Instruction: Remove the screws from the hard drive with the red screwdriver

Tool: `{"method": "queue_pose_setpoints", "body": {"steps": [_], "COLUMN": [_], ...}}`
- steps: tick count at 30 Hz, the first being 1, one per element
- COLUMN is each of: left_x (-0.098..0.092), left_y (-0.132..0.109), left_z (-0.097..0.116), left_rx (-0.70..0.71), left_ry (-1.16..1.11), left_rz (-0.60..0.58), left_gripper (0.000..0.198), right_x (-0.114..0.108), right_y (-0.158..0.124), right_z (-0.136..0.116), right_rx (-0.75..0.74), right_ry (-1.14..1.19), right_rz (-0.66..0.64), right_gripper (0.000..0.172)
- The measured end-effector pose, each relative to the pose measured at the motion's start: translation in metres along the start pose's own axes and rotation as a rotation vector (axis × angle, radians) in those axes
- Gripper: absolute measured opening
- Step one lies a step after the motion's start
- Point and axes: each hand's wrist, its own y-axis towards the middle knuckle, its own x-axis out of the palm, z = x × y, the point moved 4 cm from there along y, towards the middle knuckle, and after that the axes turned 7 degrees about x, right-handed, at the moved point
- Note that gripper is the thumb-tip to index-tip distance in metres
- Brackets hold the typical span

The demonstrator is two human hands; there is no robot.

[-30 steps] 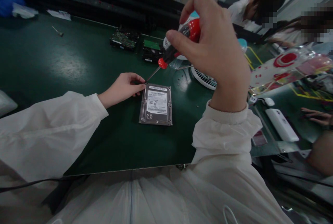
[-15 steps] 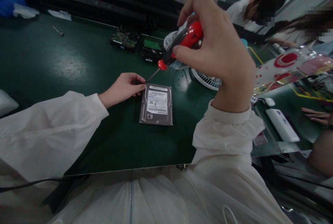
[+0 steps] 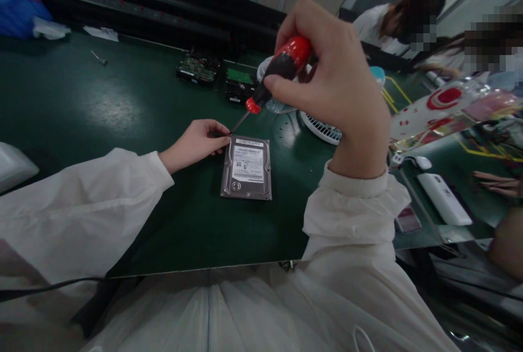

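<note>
A silver hard drive [image 3: 247, 191] lies label side up on the dark green table, its white label facing me. My left hand [image 3: 200, 144] is closed, thumb and forefinger pinched at the drive's upper left corner. My right hand [image 3: 327, 68] is wrapped round the red and black handle of a screwdriver [image 3: 281, 66]. The shaft slants down to the left, and its tip meets that same corner beside my left fingertips. The screw under the tip is too small to make out.
Two more hard drives with green circuit boards [image 3: 199, 67] lie at the back. Several tiny screws [image 3: 281, 129] are scattered right of the drive, near a white slotted basket [image 3: 321, 127]. A clear bottle [image 3: 445, 107] and a white device [image 3: 444, 199] are at right. Co-workers sit beyond.
The screwdriver handle has tilted slightly, and my right hand has shifted a little left and turned around it. My left hand stays at the drive's corner. The whole view has moved slightly.
</note>
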Motion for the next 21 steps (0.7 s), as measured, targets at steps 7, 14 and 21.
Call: {"method": "queue_pose_setpoints", "body": {"steps": [7,14,21], "left_x": [0.001,0.001,0.000], "left_y": [0.001,0.003,0.005], "left_z": [-0.003,-0.005,-0.013], "left_rx": [0.007,0.018,0.032], "left_ry": [-0.021,-0.026,-0.030], "left_rz": [-0.005,-0.020,-0.035], "left_gripper": [0.026,0.027,0.031], "right_x": [0.009,0.008,0.009], "right_y": [0.001,0.001,0.000], "right_z": [0.008,0.002,0.007], "right_rx": [0.106,0.064,0.123], "right_ry": [-0.053,-0.037,-0.020], "right_rz": [0.019,0.051,0.037], "right_gripper": [0.014,0.011,0.020]}}
